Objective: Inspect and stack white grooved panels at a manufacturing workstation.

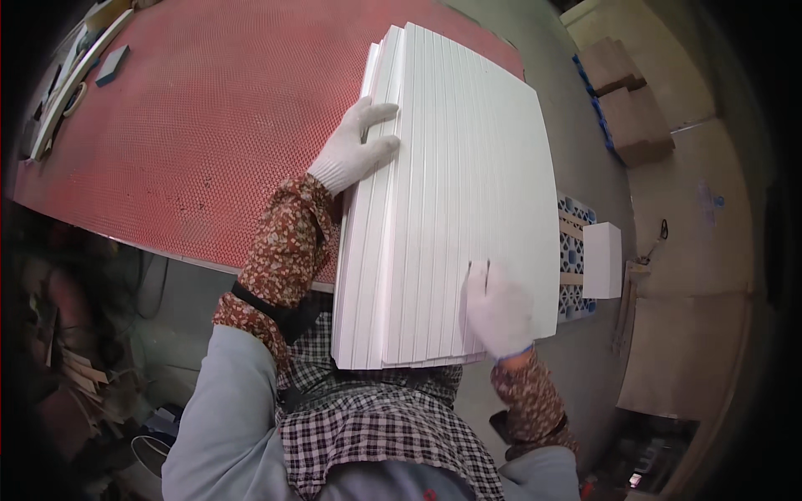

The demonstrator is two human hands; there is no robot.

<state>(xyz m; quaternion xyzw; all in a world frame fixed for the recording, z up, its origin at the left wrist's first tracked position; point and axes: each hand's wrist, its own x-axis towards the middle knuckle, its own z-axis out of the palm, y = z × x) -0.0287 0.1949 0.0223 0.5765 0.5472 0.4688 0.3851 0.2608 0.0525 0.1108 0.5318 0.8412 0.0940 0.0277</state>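
A thick stack of white folded sheets or panels (484,150), fanned into long overlapping strips, lies slantwise over the right side of a red table (209,108) and reaches down to my lap. My left hand (355,146), in a white knitted glove, grips the stack's left side, its thumb and fingers bent over the outer strips at a gap between them. Low on the right part of the stack is my gloved right hand (499,313), smeared by motion. Dark marks show near its fingertips; whether it holds anything is unclear.
At the table's far left lie a small grey block (113,65), a tape roll (75,98) and a long pale strip (79,79). To the right, a white box (602,260) sits by a blue-and-white patterned rack or pallet (575,288). Brown cardboard stacks (633,125) stand farther off.
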